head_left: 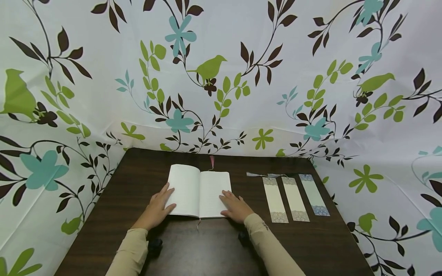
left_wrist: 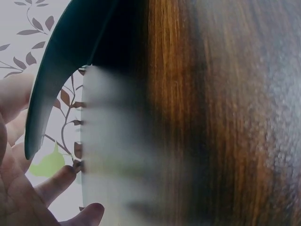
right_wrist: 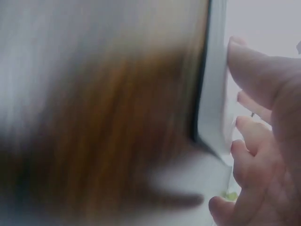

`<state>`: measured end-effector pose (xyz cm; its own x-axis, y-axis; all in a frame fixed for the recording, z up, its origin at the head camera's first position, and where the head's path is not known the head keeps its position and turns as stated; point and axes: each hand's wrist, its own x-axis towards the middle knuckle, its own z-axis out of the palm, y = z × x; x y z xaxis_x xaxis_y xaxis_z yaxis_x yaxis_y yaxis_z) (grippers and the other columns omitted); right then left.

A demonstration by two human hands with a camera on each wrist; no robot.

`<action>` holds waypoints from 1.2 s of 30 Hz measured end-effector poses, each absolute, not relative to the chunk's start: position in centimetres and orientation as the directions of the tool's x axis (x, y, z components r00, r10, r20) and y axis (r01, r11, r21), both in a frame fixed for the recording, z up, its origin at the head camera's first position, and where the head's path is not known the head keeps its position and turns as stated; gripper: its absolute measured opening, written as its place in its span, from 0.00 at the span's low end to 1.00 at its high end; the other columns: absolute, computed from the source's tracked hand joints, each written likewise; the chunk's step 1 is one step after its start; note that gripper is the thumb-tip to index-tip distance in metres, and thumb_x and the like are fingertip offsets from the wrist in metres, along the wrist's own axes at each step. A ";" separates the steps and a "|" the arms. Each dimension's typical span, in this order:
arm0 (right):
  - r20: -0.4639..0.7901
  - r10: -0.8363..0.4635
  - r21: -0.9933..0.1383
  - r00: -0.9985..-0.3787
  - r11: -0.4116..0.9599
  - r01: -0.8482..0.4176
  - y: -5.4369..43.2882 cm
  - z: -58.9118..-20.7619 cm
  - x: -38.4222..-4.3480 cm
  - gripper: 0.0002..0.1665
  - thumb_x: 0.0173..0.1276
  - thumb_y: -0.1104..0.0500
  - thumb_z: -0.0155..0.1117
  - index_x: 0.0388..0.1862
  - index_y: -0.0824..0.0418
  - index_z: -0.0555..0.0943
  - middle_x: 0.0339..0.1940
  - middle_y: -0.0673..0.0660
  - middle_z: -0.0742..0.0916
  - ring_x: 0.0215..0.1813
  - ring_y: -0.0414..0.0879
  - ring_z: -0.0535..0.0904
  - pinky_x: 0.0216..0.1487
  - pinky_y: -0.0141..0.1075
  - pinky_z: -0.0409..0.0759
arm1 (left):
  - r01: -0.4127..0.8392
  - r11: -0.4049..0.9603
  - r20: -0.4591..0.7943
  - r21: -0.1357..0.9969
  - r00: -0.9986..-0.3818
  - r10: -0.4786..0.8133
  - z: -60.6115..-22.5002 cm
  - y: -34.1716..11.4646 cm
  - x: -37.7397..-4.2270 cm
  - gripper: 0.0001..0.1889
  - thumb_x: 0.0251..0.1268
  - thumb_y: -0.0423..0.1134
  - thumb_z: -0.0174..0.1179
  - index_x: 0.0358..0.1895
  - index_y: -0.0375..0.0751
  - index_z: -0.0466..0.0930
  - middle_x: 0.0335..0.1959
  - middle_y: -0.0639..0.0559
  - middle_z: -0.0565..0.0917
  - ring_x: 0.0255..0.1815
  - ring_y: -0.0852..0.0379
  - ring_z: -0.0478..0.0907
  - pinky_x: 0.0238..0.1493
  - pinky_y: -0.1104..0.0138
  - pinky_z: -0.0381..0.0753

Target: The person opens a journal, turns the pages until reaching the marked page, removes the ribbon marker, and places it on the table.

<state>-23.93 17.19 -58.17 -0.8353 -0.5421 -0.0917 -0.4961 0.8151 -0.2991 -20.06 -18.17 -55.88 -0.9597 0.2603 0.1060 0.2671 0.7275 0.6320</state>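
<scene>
An open book (head_left: 183,191) with blank-looking white pages lies on the dark wooden table (head_left: 207,253). My left hand (head_left: 155,207) rests at the left page's outer edge, fingers extended and thumb on the lower corner. On the other side, my right hand (head_left: 236,207) lies over the right page's lower outer edge with its fingers spread. A pink tassel (head_left: 212,161) sticks out above the book's spine, and a thin cord (head_left: 198,224) hangs out below it. The left wrist view shows the book's dark cover (left_wrist: 56,70) beside the fingers; the right wrist view shows the page block (right_wrist: 215,94).
Three bookmarks lie to the right of the book: two cream ones (head_left: 275,197) (head_left: 295,197) with grey tassels, and a pale one with blue ends (head_left: 314,193). A leaf-and-bird patterned cloth (head_left: 221,126) surrounds the table's back and sides.
</scene>
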 end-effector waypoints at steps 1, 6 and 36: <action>-0.093 -0.539 -0.322 -0.837 0.812 -0.487 17.6 -58.0 -23.9 0.41 0.73 0.44 0.64 0.79 0.58 0.66 0.81 0.58 0.64 0.81 0.56 0.57 0.72 0.67 0.58 | 0.268 0.726 0.105 0.633 -0.959 0.262 -55.9 -18.2 -20.0 0.33 0.75 0.43 0.61 0.77 0.35 0.62 0.82 0.34 0.50 0.72 0.22 0.56 0.60 0.27 0.61; -0.097 -0.547 -0.408 -0.831 0.783 -0.469 19.2 -57.6 -24.2 0.44 0.69 0.50 0.70 0.79 0.61 0.65 0.81 0.58 0.65 0.80 0.57 0.59 0.72 0.67 0.57 | 0.266 0.726 0.098 0.634 -0.959 0.266 -55.9 -18.3 -20.0 0.33 0.75 0.45 0.60 0.77 0.36 0.62 0.82 0.35 0.50 0.72 0.21 0.55 0.60 0.26 0.60; -0.001 -0.527 -0.318 -0.850 0.806 -0.499 19.0 -58.0 -24.0 0.43 0.59 0.54 0.75 0.73 0.63 0.73 0.77 0.56 0.72 0.77 0.54 0.66 0.68 0.60 0.70 | 0.242 0.738 0.070 0.630 -0.964 0.256 -55.8 -18.3 -19.8 0.34 0.76 0.47 0.60 0.78 0.38 0.61 0.83 0.37 0.49 0.74 0.24 0.52 0.61 0.25 0.59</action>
